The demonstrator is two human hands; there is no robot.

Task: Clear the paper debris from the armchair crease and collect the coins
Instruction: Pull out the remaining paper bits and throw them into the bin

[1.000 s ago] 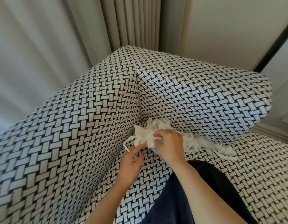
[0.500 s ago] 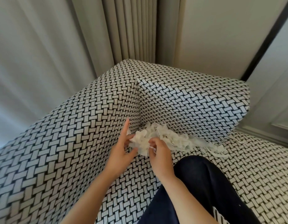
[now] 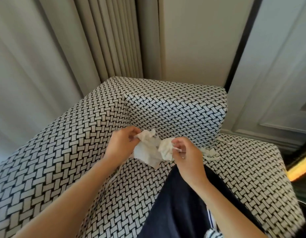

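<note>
A: Holding a wad of white paper debris [image 3: 149,150] up between both hands, the person leans over the armchair [image 3: 66,152] in the head view. Which hand has which end?

B: The left hand [image 3: 122,145] pinches the upper left corner of the wad, with its fingers [image 3: 131,134] clenched on the paper. The right hand [image 3: 188,158] grips the right end, its fingers [image 3: 179,145] curled tight around a bunched part. The sheet sags between them.

A: Where is it relative to the chair?

B: Lifted clear of the seat, just in front of the inner corner where the arm and the back cushion [image 3: 176,110] meet, above the crease.

A: Anything left in the crease?

B: A few loose paper strips [image 3: 211,153] lie along the foot of the back cushion, just right of the right hand, trailing toward the seat's right edge. Whether they join the held wad I cannot tell.

A: Coins?

B: I cannot make any out.

A: And nearer the camera?

B: A dark blue garment [image 3: 179,203] covers the person's leg at the seat's front edge, under the right forearm. Pleated curtains [image 3: 114,40] hang behind the armchair's rear corner.
</note>
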